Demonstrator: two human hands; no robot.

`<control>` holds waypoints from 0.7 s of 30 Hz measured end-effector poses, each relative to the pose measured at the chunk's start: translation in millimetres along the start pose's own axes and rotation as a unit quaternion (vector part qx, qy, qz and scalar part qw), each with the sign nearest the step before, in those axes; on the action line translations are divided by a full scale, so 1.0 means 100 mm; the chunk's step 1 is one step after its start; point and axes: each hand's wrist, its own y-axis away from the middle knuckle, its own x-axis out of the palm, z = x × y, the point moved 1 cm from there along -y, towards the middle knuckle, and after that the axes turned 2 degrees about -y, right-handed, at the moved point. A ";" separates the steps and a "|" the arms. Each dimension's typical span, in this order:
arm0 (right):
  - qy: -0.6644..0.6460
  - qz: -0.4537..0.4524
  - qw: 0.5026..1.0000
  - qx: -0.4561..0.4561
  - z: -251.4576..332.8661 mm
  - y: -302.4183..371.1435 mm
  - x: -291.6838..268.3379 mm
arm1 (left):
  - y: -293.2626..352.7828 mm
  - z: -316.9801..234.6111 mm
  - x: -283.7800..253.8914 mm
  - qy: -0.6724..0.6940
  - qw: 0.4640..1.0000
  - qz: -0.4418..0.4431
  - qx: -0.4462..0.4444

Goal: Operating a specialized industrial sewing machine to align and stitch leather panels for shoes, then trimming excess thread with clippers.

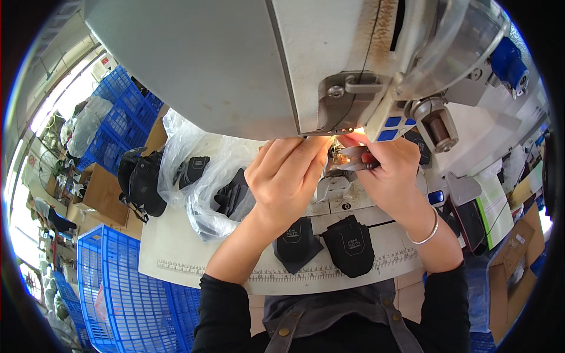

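Observation:
Both hands meet under the lit head of a sewing machine (347,88). My left hand (285,173) is closed, its fingertips pinched together beside the needle area; whatever they hold is too small or hidden to make out. Around a pair of metal thread snips (355,159) my right hand (391,167) is closed, thumb and forefinger reaching up to the needle area. The presser foot is partly hidden by the fingers. Below the hands, two black fabric pouches (348,246) (296,244) lie on the white machine table (206,267).
Clear plastic bags (203,206) with black pieces lie left on the table. A black bag (141,182) hangs at its left edge. Blue crates (135,294) stand left. At right are a phone-like dark case (468,220), a green-edged booklet (494,212) and a cardboard box (518,259).

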 end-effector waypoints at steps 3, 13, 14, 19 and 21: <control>-0.043 0.007 0.999 0.022 0.04 0.02 -0.03 | -0.01 -0.01 -0.03 -0.019 0.996 -0.017 0.086; -0.185 0.076 0.971 0.134 0.04 0.18 -0.17 | -0.01 0.01 -0.13 0.061 0.978 0.108 0.165; -0.186 0.078 0.970 0.132 0.03 0.18 -0.14 | 0.00 0.03 -0.11 0.060 0.979 0.106 0.164; -0.185 0.015 0.962 0.199 -0.03 0.17 -0.02 | 0.08 0.16 0.02 0.099 0.994 0.027 0.047; -0.182 -0.001 0.962 0.202 -0.10 0.23 0.02 | 0.07 0.17 0.04 0.094 0.994 0.016 0.056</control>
